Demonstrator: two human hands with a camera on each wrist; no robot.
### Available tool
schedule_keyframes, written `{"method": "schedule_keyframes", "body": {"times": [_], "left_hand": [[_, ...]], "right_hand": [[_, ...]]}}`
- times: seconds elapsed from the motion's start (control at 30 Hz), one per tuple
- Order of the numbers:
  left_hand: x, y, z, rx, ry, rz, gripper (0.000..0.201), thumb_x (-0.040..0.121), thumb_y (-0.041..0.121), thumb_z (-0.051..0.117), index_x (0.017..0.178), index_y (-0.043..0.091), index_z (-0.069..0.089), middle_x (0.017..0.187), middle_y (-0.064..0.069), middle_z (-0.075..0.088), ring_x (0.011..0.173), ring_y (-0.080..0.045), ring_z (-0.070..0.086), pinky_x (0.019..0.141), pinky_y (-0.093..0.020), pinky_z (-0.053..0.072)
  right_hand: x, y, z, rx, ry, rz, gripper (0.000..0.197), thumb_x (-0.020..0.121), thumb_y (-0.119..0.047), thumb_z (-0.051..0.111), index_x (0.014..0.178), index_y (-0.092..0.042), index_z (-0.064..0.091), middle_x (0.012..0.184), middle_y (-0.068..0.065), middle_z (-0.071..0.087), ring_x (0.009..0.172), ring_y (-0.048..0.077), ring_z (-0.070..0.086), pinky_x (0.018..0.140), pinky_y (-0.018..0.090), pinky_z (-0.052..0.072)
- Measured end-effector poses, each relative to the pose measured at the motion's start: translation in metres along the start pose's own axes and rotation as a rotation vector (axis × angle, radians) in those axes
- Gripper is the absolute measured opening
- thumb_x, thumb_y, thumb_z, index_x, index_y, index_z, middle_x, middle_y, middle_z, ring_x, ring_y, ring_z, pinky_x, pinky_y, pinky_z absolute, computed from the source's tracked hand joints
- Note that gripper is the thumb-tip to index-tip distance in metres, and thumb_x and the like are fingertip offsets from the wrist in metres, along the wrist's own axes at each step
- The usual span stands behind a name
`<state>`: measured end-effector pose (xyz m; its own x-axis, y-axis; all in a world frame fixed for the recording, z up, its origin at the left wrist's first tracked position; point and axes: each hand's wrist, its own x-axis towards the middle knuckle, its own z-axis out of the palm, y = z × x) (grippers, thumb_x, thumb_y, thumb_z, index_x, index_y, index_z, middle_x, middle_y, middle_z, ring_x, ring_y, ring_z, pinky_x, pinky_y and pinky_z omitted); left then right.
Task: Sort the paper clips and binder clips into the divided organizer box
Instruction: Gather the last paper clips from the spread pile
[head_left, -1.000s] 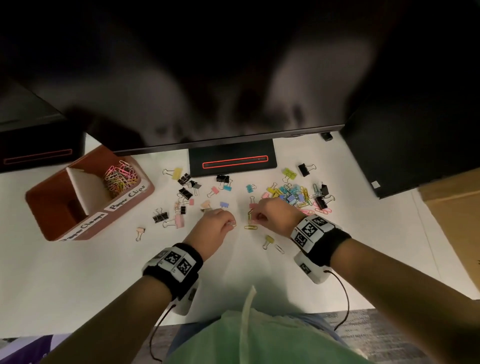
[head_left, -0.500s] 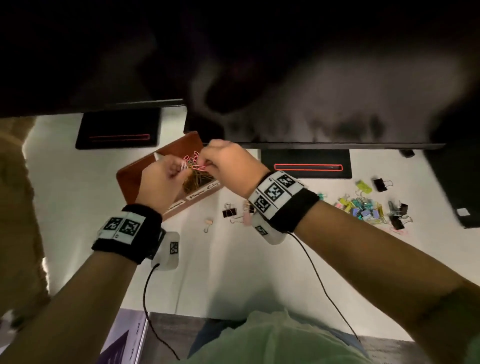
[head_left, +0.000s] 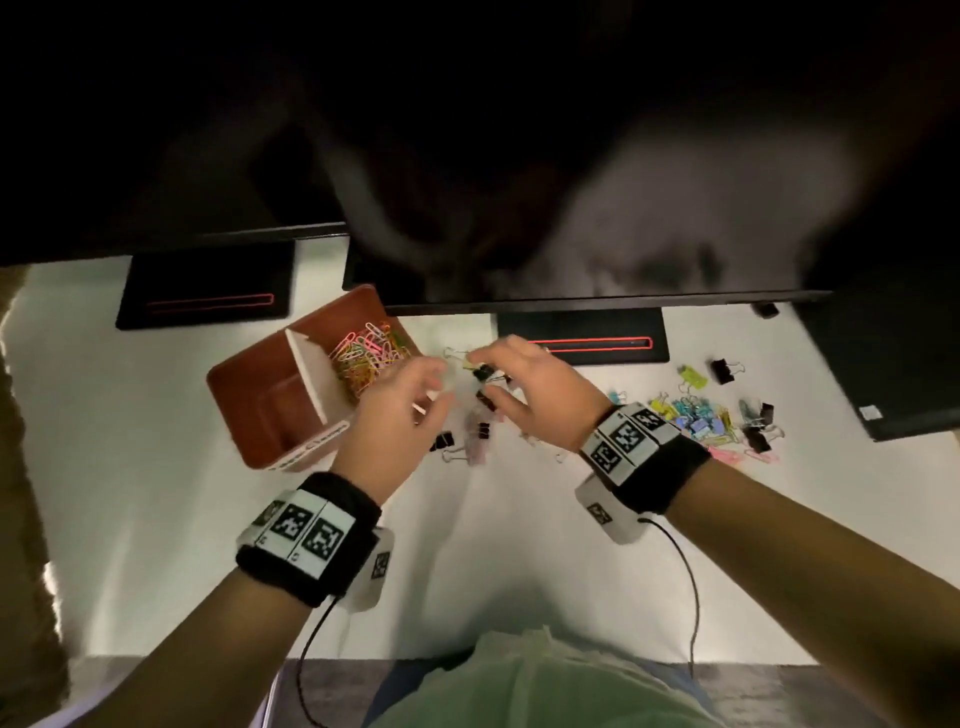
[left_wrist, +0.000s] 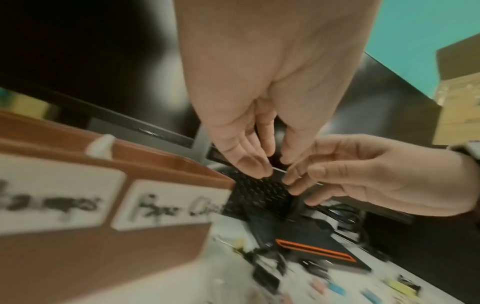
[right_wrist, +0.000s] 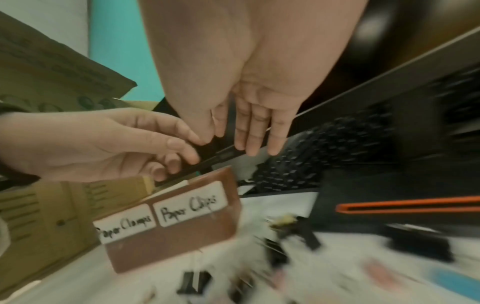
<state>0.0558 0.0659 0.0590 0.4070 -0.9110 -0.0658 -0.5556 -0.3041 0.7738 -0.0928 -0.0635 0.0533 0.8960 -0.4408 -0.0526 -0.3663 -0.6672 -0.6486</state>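
The brown divided organizer box (head_left: 270, 415) stands left of centre on the white desk, with coloured paper clips (head_left: 369, 353) in its far compartment and nothing showing in its near one. Its labels read "Paper Clamps" (right_wrist: 124, 225) and "Paper Clips" (right_wrist: 189, 207). My left hand (head_left: 431, 389) and right hand (head_left: 491, 384) hover close together just right of the box, fingers loose and holding nothing. Under them lie black binder clips (head_left: 441, 441) and pale ones. A pile of mixed coloured clips (head_left: 696, 421) lies further right. The wrist views are motion-blurred.
Two black monitor stands with red lines (head_left: 582, 340) (head_left: 208, 304) sit at the back under dark screens. A black case (head_left: 883, 364) stands at the right, and cardboard (head_left: 21, 441) at the left. Bare white desk (head_left: 493, 571) runs to the front edge.
Half a second ago both hands held pink paper clips over the box's far compartment. Now they have moved right, off the box, with nothing in them. The camera view has shifted too.
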Motion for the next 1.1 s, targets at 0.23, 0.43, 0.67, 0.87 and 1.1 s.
{"method": "schedule_keyframes", "body": {"times": [0.23, 0.43, 0.67, 0.87, 1.1], "left_hand": [[0.003, 0.043, 0.108, 0.026, -0.335, 0.010, 0.024, 0.084, 0.026, 0.064, 0.107, 0.021, 0.058, 0.093, 0.001, 0.060, 0.071, -0.009, 0.060, 0.067, -0.022, 0.048], [0.017, 0.076, 0.179, 0.138, -0.412, -0.009, 0.033, 0.085, 0.028, 0.063, 0.115, 0.020, 0.054, 0.110, -0.001, 0.050, 0.090, -0.016, 0.056, 0.083, -0.028, 0.048], [0.039, 0.098, 0.229, 0.331, -0.398, 0.058, 0.048, 0.079, 0.031, 0.068, 0.123, 0.025, 0.050, 0.118, 0.000, 0.043, 0.108, -0.018, 0.045, 0.092, -0.035, 0.047], [0.051, 0.097, 0.245, 0.301, -0.421, -0.035, 0.039, 0.082, 0.010, 0.067, 0.117, 0.021, 0.055, 0.115, -0.001, 0.045, 0.090, -0.015, 0.055, 0.091, -0.030, 0.049], [0.054, 0.091, 0.238, 0.121, -0.392, -0.135, 0.035, 0.080, 0.004, 0.067, 0.110, 0.019, 0.058, 0.112, 0.000, 0.052, 0.086, -0.013, 0.062, 0.077, -0.021, 0.052]], "right_hand": [[-0.128, 0.105, -0.041, -0.172, -0.068, 0.402, 0.033, 0.088, -0.025, 0.059, 0.120, -0.020, 0.056, 0.113, 0.003, 0.056, 0.101, 0.023, 0.058, 0.088, 0.039, 0.051], [-0.185, 0.155, -0.059, -0.212, -0.008, 0.519, 0.045, 0.083, -0.022, 0.065, 0.126, -0.025, 0.054, 0.122, 0.004, 0.055, 0.112, 0.024, 0.053, 0.096, 0.036, 0.047], [-0.173, 0.177, -0.066, -0.154, -0.054, 0.506, 0.058, 0.079, -0.035, 0.070, 0.132, -0.028, 0.047, 0.130, 0.005, 0.047, 0.115, 0.024, 0.048, 0.097, 0.041, 0.047], [-0.168, 0.192, -0.064, -0.105, -0.095, 0.454, 0.023, 0.082, -0.029, 0.067, 0.103, -0.019, 0.064, 0.119, 0.004, 0.051, 0.106, 0.023, 0.052, 0.091, 0.040, 0.048], [-0.175, 0.208, -0.079, 0.056, 0.051, 0.430, 0.009, 0.087, -0.007, 0.059, 0.094, -0.008, 0.065, 0.101, 0.008, 0.061, 0.081, 0.017, 0.056, 0.078, 0.031, 0.050]]}}
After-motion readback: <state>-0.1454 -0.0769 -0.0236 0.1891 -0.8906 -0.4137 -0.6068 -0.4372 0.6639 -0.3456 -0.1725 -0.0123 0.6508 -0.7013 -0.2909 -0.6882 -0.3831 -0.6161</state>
